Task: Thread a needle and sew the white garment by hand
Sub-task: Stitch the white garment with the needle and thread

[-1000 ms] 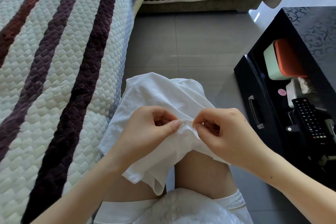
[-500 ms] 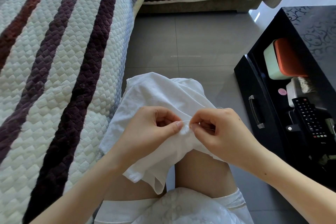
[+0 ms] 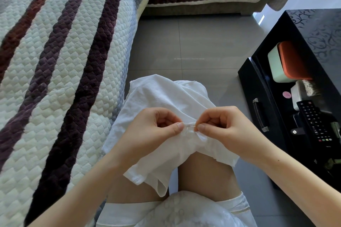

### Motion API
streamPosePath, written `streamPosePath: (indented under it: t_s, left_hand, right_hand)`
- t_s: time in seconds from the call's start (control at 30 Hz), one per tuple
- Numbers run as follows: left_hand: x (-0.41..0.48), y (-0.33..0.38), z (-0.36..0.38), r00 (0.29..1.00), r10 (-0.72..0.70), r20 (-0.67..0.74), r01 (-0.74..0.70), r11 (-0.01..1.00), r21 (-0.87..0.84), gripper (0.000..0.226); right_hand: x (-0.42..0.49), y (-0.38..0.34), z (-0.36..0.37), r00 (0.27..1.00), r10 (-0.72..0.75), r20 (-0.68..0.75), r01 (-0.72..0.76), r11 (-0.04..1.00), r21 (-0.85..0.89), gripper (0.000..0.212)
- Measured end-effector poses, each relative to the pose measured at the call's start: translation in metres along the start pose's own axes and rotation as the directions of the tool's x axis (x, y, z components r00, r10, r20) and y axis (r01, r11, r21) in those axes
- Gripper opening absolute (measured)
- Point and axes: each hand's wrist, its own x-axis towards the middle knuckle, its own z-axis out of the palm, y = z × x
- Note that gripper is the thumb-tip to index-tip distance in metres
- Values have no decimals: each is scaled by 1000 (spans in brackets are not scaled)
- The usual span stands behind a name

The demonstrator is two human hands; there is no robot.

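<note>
your left hand pinches a raised fold at the middle of the garment, thumb pressed against curled fingers. your right hand sits just right of that fold, with thumb and forefinger clamped together on the needle. the needle lies nearly level. only a short silver length shows in the small gap between your two thumb tips, right against the garment's bunched fold. you cannot tell whether its tip is in the cloth, and the thread is too fine to make out with any certainty.

the garment drapes over your knees, with its near edge hanging toward you below both hands. the quilted sofa cover with dark stripes runs along the garment's left side, just beside it. on the garment's right, across a strip of grey floor, stands the black table. a remote lies in its open shelf, with an orange-lidded box further from the garment.
</note>
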Motion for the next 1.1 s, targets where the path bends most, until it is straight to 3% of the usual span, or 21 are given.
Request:
streamPosePath:
  t_s: [0.27,0.4,0.6,0.83,1.03,1.1]
  left_hand:
    - [1,0,-5,991,-20,129,40,987,-158,4]
    - [3,0,-9,974,-43,224,102,961,-258,1]
    - [4,-1,-3,960,-56,273,141,943,-300,8]
    - [2,-2,0,979,-61,192,111,958,-264,11]
    - [3,-4,10,987,-25,161,63,970,-235,8]
    - [4,-3,11,992,-8,128,39,969,-245,9]
  right_hand:
    - [1,-1,-3,993,98,63,-111,958,264,16]
    - [3,1,-4,983,121,142,-157,947,279,6]
    - [3,2,-1,981,66,180,-125,933,339,10]
    - [-5,11,-6,997,1,73,-2,1000,21,12]
    - [-4,10,3,989,-149,-10,147,984,-99,15]
    - [-4,10,0,975,-213,-67,192,954,-231,9]
